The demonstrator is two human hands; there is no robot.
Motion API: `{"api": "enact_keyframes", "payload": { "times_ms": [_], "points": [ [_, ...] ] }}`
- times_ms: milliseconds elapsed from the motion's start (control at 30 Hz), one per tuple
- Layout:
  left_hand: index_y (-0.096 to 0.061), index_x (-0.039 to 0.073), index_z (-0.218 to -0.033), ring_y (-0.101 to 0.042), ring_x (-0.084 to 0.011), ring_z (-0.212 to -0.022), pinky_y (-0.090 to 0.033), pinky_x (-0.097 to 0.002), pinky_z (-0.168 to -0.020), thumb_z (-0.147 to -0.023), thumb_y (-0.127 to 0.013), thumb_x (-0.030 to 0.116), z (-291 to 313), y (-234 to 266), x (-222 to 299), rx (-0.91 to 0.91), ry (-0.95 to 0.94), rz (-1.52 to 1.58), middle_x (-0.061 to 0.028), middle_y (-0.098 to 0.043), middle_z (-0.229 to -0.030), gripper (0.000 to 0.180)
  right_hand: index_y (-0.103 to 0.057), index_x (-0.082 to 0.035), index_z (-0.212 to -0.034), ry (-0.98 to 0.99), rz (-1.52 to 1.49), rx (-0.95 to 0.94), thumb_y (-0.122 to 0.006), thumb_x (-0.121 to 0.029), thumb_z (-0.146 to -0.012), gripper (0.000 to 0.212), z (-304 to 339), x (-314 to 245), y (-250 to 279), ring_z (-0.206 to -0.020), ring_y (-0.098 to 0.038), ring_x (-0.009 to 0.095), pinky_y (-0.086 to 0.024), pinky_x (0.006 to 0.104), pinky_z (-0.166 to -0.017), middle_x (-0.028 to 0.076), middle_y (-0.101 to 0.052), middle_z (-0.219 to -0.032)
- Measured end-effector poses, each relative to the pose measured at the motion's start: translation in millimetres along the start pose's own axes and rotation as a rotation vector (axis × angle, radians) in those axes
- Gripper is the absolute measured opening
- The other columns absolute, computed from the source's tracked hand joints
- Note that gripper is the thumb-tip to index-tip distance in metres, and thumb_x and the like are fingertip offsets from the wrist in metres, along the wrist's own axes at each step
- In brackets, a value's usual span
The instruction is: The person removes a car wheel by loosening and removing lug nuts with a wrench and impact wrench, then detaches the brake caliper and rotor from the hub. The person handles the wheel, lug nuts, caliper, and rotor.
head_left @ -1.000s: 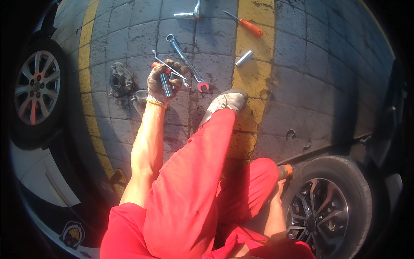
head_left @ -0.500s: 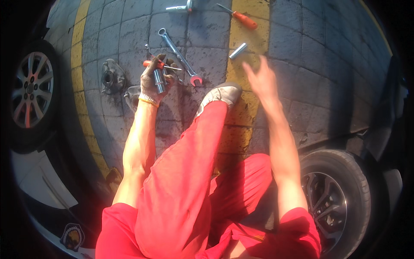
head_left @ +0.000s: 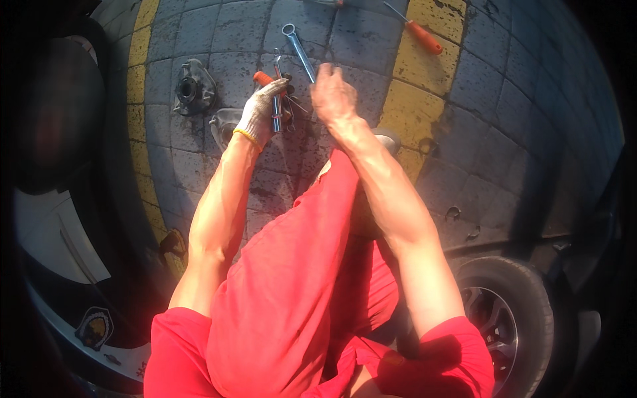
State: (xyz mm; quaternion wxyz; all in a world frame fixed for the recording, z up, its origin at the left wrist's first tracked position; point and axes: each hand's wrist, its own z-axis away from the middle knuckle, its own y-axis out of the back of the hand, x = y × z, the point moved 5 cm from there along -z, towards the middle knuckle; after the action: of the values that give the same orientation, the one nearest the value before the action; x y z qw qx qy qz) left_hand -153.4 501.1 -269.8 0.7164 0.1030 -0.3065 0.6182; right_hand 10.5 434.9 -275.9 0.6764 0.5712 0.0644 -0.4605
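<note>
My left hand, in a pale knit glove with a yellow cuff edge, is closed around several tools. Among them are an orange-handled screwdriver, a shiny long socket and a thin metal tool with a bent tip. My bare right hand is closed just to the right of it, at the near end of a combination wrench lying on the paving. The fingers cover that end, and what they hold is hidden.
Two greasy metal car parts lie left of my gloved hand. Another orange-handled screwdriver rests on the yellow stripe at upper right. Vehicle wheels stand on both sides, one a tyre at lower right. My shoe is below my right wrist.
My right hand has swung left from the yellow stripe to the wrench, and its fingers have closed. The short steel tube no longer shows on the stripe. The view has shifted.
</note>
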Motion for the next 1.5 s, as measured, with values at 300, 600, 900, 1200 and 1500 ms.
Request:
{"api": "enact_keyframes", "payload": {
  "times_ms": [300, 600, 900, 1200, 1500],
  "points": [
    [-0.065, 0.010, -0.111, -0.065, -0.0176, -0.062, -0.053, -0.0325, -0.053, -0.098, -0.072, 0.039, 4, -13, 4, -0.018, 0.026, -0.092, -0.0031, -0.067, -0.081, 0.033, -0.056, 0.009, -0.123, -0.006, -0.255, -0.120, -0.069, -0.022, -0.086, 0.051, -5, -17, 21, -0.100, -0.071, 0.048, -0.056, 0.0527, -0.089, 0.032, -0.071, -0.102],
    [-0.071, 0.013, -0.122, -0.070, -0.0138, -0.085, -0.057, -0.0306, -0.072, -0.101, -0.069, 0.036, 12, -46, 1, -0.121, 0.007, -0.003, 0.0000, -0.074, -0.101, 0.032, -0.059, 0.002, -0.133, 0.148, -0.480, -0.093, -0.064, -0.021, -0.092, 0.047, 50, -24, 61, -0.114, -0.066, 0.041, -0.051, 0.0476, -0.098, 0.031, -0.065, -0.123],
    [-0.066, 0.011, -0.132, -0.070, -0.0192, -0.097, -0.058, -0.0345, -0.082, -0.106, -0.061, 0.037, 4, -57, -23, -0.245, 0.106, 0.091, -0.0061, -0.072, -0.114, 0.038, -0.033, 0.019, -0.151, 0.099, -0.617, 0.214, -0.055, -0.037, -0.106, 0.075, 45, -31, 81, -0.143, -0.045, 0.049, -0.035, 0.0464, -0.122, 0.040, -0.043, -0.151],
    [-0.056, 0.009, -0.139, -0.070, -0.0162, -0.093, -0.058, -0.0310, -0.078, -0.105, -0.064, 0.032, 2, -57, -18, -0.276, 0.070, -0.082, -0.0045, -0.070, -0.110, 0.041, -0.038, 0.025, -0.143, 0.201, -0.500, 0.072, -0.053, -0.024, -0.103, 0.065, 53, -39, 89, -0.140, -0.039, 0.060, -0.035, 0.0522, -0.121, 0.049, -0.037, -0.148],
    [-0.058, 0.012, -0.141, -0.071, -0.0209, -0.074, -0.051, -0.0273, -0.046, -0.107, -0.058, 0.036, 8, -54, -6, -0.539, 0.110, 0.212, -0.0131, -0.071, -0.123, 0.041, -0.061, -0.007, -0.140, -0.096, -0.122, 0.593, -0.074, -0.019, -0.090, 0.053, -36, 68, 175, -0.118, -0.064, 0.044, -0.055, 0.0477, -0.097, 0.024, -0.058, -0.134]
  ]
}}
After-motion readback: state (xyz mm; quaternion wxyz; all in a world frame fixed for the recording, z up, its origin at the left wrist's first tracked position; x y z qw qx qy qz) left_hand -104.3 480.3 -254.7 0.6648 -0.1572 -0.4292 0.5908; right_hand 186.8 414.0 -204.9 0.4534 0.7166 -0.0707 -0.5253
